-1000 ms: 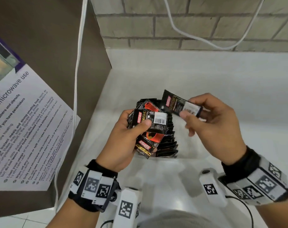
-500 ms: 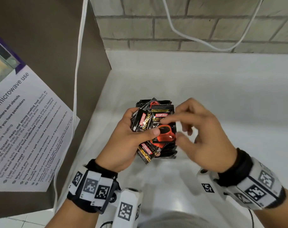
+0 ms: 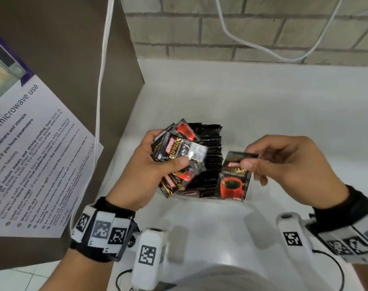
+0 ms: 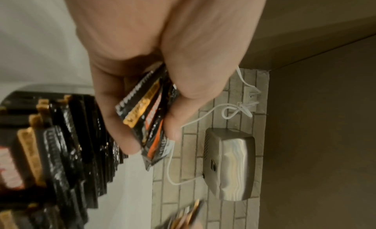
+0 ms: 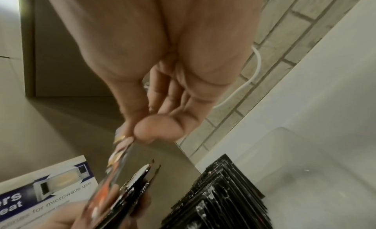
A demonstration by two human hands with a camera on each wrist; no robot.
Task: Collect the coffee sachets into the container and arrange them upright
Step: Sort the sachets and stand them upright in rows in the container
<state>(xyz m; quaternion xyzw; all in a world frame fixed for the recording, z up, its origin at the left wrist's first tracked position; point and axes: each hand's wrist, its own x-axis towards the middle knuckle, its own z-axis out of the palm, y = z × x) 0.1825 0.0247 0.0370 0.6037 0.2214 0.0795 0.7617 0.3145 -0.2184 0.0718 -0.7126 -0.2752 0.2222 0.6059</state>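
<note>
My left hand (image 3: 166, 153) grips a fanned bundle of black coffee sachets (image 3: 180, 151), seen edge-on in the left wrist view as the bundle (image 4: 148, 120). A row of black sachets (image 3: 210, 164) stands upright in the clear container (image 5: 284, 145) on the white counter. My right hand (image 3: 249, 157) pinches the top edge of a single sachet (image 3: 233, 181) with a red cup printed on it. This sachet hangs upright at the near right end of the row. In the right wrist view the pinched sachet (image 5: 105, 190) is blurred, and the standing row (image 5: 219, 200) lies beside it.
A brown panel with a microwave-use poster (image 3: 31, 154) stands on the left, and a white cable (image 3: 100, 101) hangs along it. A brick wall (image 3: 242, 28) backs the white counter (image 3: 284, 101). A metal box (image 4: 227, 165) is mounted on the bricks.
My right hand brought its sachet to the bundle in the left hand, then moved right and down holding a single sachet upright. The left hand tilted its bundle slightly.
</note>
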